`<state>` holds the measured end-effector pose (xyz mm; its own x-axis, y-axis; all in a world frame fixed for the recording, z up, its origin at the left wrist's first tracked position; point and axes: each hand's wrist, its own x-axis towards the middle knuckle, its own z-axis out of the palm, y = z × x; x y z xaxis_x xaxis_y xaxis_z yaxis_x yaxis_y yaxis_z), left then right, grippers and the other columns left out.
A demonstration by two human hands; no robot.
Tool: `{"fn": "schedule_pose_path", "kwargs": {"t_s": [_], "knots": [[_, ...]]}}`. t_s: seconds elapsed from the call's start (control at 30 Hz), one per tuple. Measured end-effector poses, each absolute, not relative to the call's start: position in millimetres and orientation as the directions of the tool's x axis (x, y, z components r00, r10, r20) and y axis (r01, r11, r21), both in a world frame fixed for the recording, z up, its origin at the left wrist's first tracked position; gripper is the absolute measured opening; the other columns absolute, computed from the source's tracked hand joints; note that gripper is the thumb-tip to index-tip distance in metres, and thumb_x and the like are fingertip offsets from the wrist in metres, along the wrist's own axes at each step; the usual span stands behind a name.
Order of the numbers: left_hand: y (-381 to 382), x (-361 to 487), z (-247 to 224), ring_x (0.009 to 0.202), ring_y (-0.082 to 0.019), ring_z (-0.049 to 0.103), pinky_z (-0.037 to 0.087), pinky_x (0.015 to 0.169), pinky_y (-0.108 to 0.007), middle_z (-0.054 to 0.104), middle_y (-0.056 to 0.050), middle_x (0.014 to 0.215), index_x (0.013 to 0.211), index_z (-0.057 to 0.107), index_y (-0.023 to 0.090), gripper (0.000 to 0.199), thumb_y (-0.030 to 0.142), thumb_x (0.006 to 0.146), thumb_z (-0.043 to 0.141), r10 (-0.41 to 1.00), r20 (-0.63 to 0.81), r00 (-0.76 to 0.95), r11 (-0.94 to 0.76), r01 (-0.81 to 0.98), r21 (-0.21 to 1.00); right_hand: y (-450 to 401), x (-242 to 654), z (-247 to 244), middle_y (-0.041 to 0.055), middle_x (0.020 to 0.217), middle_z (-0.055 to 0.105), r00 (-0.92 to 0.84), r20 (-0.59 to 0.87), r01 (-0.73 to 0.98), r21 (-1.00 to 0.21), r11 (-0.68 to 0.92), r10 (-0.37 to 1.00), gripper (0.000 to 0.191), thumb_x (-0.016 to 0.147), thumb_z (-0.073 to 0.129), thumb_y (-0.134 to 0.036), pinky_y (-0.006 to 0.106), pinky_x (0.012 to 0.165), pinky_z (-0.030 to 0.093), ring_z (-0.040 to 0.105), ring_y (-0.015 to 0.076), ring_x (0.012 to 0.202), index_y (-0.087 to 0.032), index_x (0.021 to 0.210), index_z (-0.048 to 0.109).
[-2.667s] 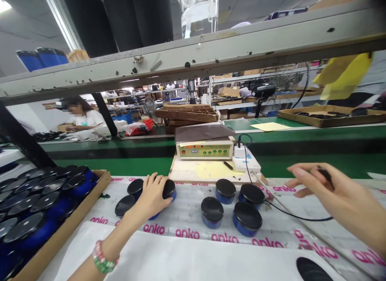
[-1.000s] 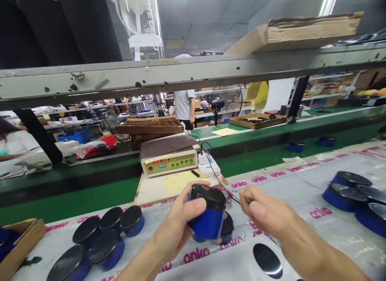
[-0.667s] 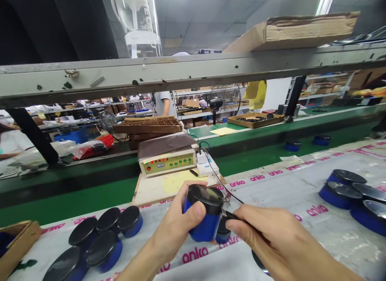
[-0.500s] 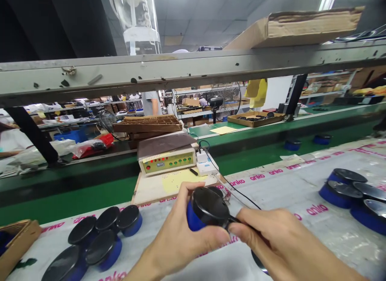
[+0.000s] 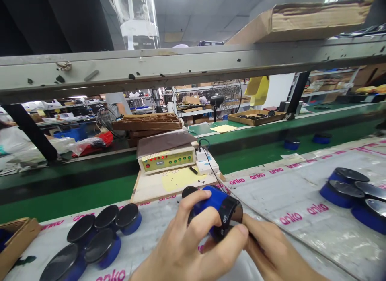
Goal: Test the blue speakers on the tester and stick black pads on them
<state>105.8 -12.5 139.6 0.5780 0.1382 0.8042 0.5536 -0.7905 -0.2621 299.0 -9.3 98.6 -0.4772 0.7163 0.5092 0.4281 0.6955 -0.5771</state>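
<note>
A round blue-and-black device [image 5: 212, 200] with ON and OFF printed on its black rim is gripped by my left hand [image 5: 193, 240]. It is tilted so that the rim faces right. My right hand [image 5: 271, 244] is closed against the device's right side; its fingertips are hidden, so I cannot tell what they pinch. Behind the device, a black round top [image 5: 189, 191] is partly visible. To the left stand several similar blue units with black tops [image 5: 102, 246], and several more units [image 5: 345, 192] are at the right.
Beyond my hands, a tester box [image 5: 165, 158] with lit red lights sits on a board [image 5: 147, 188], beside a white adapter [image 5: 207, 162]. A grey cable [image 5: 289, 232] crosses the covered table. An open carton [image 5: 21, 240] is at left. A metal beam [image 5: 181, 65] spans overhead; a green conveyor [image 5: 253, 150] runs behind.
The device has been turned in my left hand, from its black top showing to its blue side and marked rim showing. A person in the background has moved left.
</note>
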Motion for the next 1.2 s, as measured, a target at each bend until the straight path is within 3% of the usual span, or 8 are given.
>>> {"fn": "schedule_pose_path", "kwargs": {"t_s": [0.23,0.33,0.43,0.6,0.73,0.83,0.97,1.2], "knots": [[-14.9,105.1,141.1,0.077,-0.009,0.055,0.039,0.106,-0.037,0.049,-0.003,0.091,0.090,0.059,0.015,0.025,-0.004,0.076,0.051,0.132,0.793,0.595,-0.809,0.527,-0.261,-10.3,300.1,98.6,-0.0015,0.076,0.067,-0.447,0.665,0.481,-0.386,0.787,0.599,0.022,0.090,0.035,-0.011,0.021,0.056,0.047,0.065,0.0135,0.061,-0.026,0.094,0.049],[-14.1,101.1,141.0,0.090,-0.014,0.056,0.043,0.102,-0.038,0.050,-0.004,0.093,0.103,0.057,0.017,0.025,0.006,0.081,0.058,0.187,0.799,0.571,-0.824,0.534,-0.189,-10.0,302.7,99.6,-0.0045,0.074,0.066,-0.473,0.632,0.477,-0.401,0.782,0.613,0.017,0.092,0.039,-0.013,0.020,0.056,0.046,0.064,0.0113,0.061,-0.027,0.093,0.049],[-13.4,97.9,139.5,0.112,-0.024,0.048,0.046,0.096,-0.039,0.047,-0.012,0.117,0.130,0.039,0.020,0.056,0.023,0.082,0.066,0.336,0.737,0.586,-0.831,0.553,-0.061,-9.9,306.0,100.0,-0.0050,0.074,0.065,-0.525,0.606,0.501,-0.348,0.793,0.598,0.014,0.094,0.040,-0.017,0.020,0.056,0.044,0.062,0.0102,0.060,-0.026,0.092,0.050],[-11.0,99.7,132.6,0.109,-0.026,0.047,0.045,0.096,-0.039,0.051,-0.016,0.127,0.142,0.018,0.008,0.074,0.022,0.084,0.061,0.473,0.626,0.619,-0.830,0.551,0.082,-14.8,320.0,106.3,-0.0028,0.059,0.056,-0.626,0.650,0.553,-0.019,0.833,0.430,0.023,0.096,0.035,-0.014,0.026,0.047,0.033,0.052,0.0119,0.047,-0.021,0.079,0.048],[-1.1,93.4,135.4,0.118,-0.024,0.046,0.038,0.103,-0.037,0.050,-0.011,0.130,0.140,0.027,0.017,0.064,0.015,0.084,0.058,0.540,0.775,0.328,-0.710,0.672,0.210,-8.7,353.4,105.7,-0.0004,0.063,0.061,-0.572,0.722,0.693,0.173,0.700,0.388,0.008,0.093,0.045,-0.017,0.028,0.054,0.036,0.058,0.0146,0.051,-0.019,0.089,0.052],[8.9,97.9,136.1,0.123,-0.023,0.045,0.035,0.106,-0.037,0.046,-0.007,0.135,0.138,0.028,0.024,0.063,0.018,0.084,0.059,0.694,0.704,0.154,-0.589,0.684,0.430,9.7,374.8,87.5,-0.0024,0.055,0.061,-0.461,0.548,0.834,0.000,0.551,0.698,0.022,0.097,0.036,-0.031,0.028,0.046,0.032,0.058,0.0161,0.043,-0.021,0.085,0.052],[24.6,141.3,112.4,0.124,-0.023,0.044,0.037,0.106,-0.035,0.044,-0.008,0.137,0.137,0.028,0.022,0.065,0.018,0.081,0.061,0.786,0.412,0.462,-0.618,0.564,0.547,42.4,379.1,56.0,-0.0007,0.067,0.069,-0.384,0.077,0.896,-0.209,0.391,0.920,0.024,0.096,0.032,-0.031,0.026,0.049,0.033,0.067,0.0210,0.061,-0.025,0.087,0.053],[52.5,182.7,75.1,0.123,-0.031,0.044,0.023,0.110,-0.051,0.050,-0.014,0.129,0.129,0.042,0.016,0.056,0.021,0.078,0.066,0.729,0.244,0.640,-0.672,0.600,0.434,73.5,390.9,54.3,0.0063,0.061,0.064,-0.178,0.067,0.970,-0.154,0.186,0.982,0.025,0.095,0.025,-0.033,0.029,0.049,0.030,0.065,0.0305,0.060,-0.022,0.083,0.044]]}}
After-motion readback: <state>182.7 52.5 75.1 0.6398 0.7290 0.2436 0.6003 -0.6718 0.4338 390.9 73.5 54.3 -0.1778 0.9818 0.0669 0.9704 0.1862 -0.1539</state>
